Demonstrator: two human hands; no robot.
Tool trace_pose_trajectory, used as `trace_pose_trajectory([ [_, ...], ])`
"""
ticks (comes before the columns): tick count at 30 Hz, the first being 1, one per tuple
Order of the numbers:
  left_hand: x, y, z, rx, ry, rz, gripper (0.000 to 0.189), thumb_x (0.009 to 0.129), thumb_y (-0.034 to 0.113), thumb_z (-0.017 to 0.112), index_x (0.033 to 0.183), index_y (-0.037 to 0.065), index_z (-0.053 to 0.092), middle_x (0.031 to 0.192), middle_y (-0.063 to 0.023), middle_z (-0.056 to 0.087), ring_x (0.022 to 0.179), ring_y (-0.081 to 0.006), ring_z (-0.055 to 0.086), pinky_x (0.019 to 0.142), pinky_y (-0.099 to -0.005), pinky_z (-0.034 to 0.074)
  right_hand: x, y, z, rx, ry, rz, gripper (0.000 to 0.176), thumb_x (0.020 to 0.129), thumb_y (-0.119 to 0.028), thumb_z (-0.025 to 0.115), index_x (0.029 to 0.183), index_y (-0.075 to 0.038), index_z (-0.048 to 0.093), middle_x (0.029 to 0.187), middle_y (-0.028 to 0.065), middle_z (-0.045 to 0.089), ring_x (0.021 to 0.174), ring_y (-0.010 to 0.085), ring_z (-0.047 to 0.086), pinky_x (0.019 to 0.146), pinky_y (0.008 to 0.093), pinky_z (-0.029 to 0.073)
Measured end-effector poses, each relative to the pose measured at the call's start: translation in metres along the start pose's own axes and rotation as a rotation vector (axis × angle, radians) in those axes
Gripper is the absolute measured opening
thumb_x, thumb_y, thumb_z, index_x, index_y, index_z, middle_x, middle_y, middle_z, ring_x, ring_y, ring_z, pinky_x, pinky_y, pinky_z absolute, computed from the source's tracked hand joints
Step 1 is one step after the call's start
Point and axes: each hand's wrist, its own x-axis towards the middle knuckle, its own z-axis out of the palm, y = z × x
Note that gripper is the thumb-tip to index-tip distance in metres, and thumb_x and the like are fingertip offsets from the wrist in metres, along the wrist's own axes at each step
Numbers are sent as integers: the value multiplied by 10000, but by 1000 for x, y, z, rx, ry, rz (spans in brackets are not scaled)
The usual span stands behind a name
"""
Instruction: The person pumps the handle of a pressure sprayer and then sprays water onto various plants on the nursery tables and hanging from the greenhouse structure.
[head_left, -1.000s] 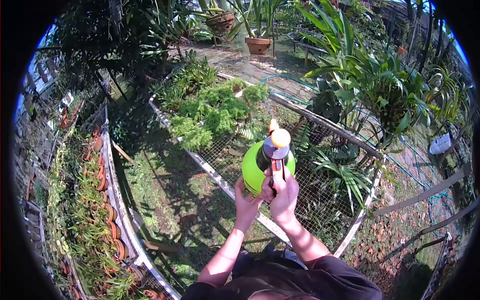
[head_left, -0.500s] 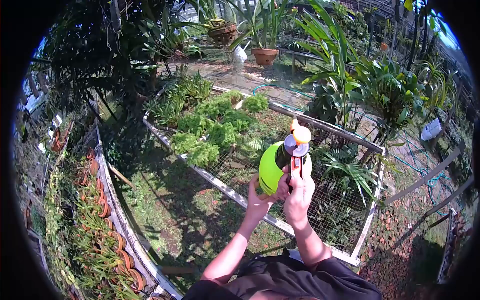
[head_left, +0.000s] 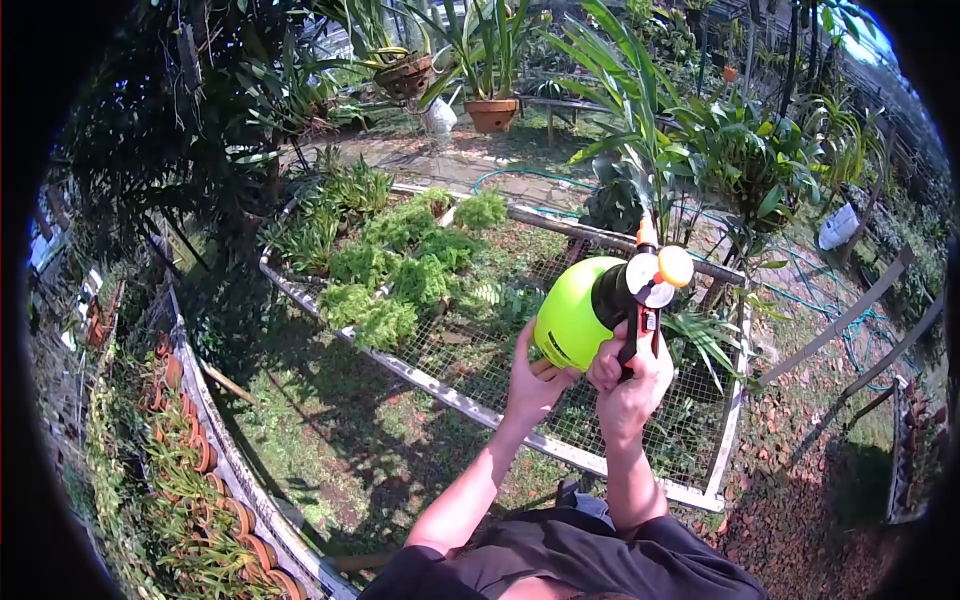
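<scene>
A lime-green pump spray bottle (head_left: pixel 572 317) with a black collar and an orange pump knob is held out before me, tilted with its top to the right. My right hand (head_left: pixel 632 385) is wrapped round the handle below the knob. Its fingers are at the trigger. My left hand (head_left: pixel 535 385) supports the bottle from beneath, fingers curled against its base. The orange nozzle points away toward the tall leafy plants (head_left: pixel 640 120), and a pale mist seems to show just beyond its tip. Part of the handle is hidden by my right hand.
Below the bottle lies a wire-mesh bench (head_left: pixel 680 430) with a pale frame, bearing feathery green ferns (head_left: pixel 400 270). Potted plants (head_left: pixel 240 515) line a bench at left. A hanging clay pot (head_left: pixel 491 115) is ahead; a green hose (head_left: pixel 850 320) lies at right.
The spray bottle has moved right with both hands and tilted further over to the right. My view has shifted a little, so the benches and plants appear further left.
</scene>
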Motion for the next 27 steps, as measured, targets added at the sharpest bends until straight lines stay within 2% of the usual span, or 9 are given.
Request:
trace_pose_trajectory([
  [4, -3, -10, 12, -87, 55, -50, 897, 824, -62, 683, 1480, 206, 132, 1216, -209, 545, 1102, -263, 597, 899, -333, 540, 18, 7, -18, -153, -188, 57, 310, 968, -258, 422, 1005, 35, 516, 544, 11, 429, 425, 62, 356, 388, 207, 278],
  [5, -6, -14, 11, 28, 46, -44, 878, 825, -87, 662, 1471, 170, 125, 1294, -203, 485, 1109, -266, 594, 895, -332, 546, 22, 10, -22, -124, -211, 118, 257, 979, -218, 425, 1000, 18, 524, 572, -3, 444, 457, 46, 368, 416, 199, 293],
  [8, -11, -64, -6, 123, 75, -25, 895, 806, -72, 692, 1468, 129, 124, 1391, -176, 379, 1122, -273, 588, 884, -335, 555, 27, 28, -37, -77, -254, 287, 189, 993, -159, 420, 986, -7, 531, 608, -21, 453, 478, 28, 380, 429, 184, 300],
  [12, -7, -70, -14, 219, 54, 0, 957, 767, -22, 758, 1475, 105, 126, 1441, -143, 300, 1133, -274, 584, 875, -327, 562, 28, 36, -48, 0, -214, 335, 195, 1003, -180, 423, 1012, -10, 519, 599, -34, 418, 461, 25, 351, 418, 182, 281],
  [13, -1, -60, -12, 180, 43, -12, 972, 758, -7, 775, 1476, 108, 129, 1440, -141, 300, 1132, -273, 585, 877, -324, 562, 29, 36, -48, -39, -203, 272, 296, 996, -251, 415, 1025, 25, 519, 548, -4, 432, 421, 57, 364, 392, 210, 282],
  [16, 26, -17, 4, 116, -14, -21, 1030, 724, 72, 833, 1493, 110, 147, 1461, -126, 307, 1120, -268, 597, 864, -328, 565, 37, 14, -37, 1, -215, 49, 337, 990, -295, 436, 1000, 35, 502, 532, -1, 420, 413, 58, 352, 382, 213, 268],
  [20, 84, 15, 15, 172, -135, 106, 1081, 688, 141, 872, 1506, 118, 166, 1471, -122, 335, 1106, -257, 609, 841, -329, 567, 51, -18, -13, 2, -133, -112, 542, 889, -476, 536, 1002, 48, 457, 525, 7, 396, 421, 70, 336, 397, 223, 299],
  [24, 115, 52, 41, 151, -238, 161, 1098, 659, 171, 893, 1504, 118, 192, 1468, -111, 356, 1107, -248, 611, 850, -322, 561, 73, -37, 0, 32, -165, -271, 438, 919, -370, 524, 1011, 53, 457, 543, 16, 401, 428, 68, 324, 398, 219, 269],
  [27, 123, 47, 53, 98, -282, 181, 1044, 687, 64, 845, 1505, 111, 197, 1486, -94, 334, 1107, -244, 611, 862, -326, 558, 79, -44, 6, 15, -146, -307, 410, 908, -327, 525, 1023, 61, 462, 548, 20, 413, 430, 65, 335, 395, 209, 264],
])
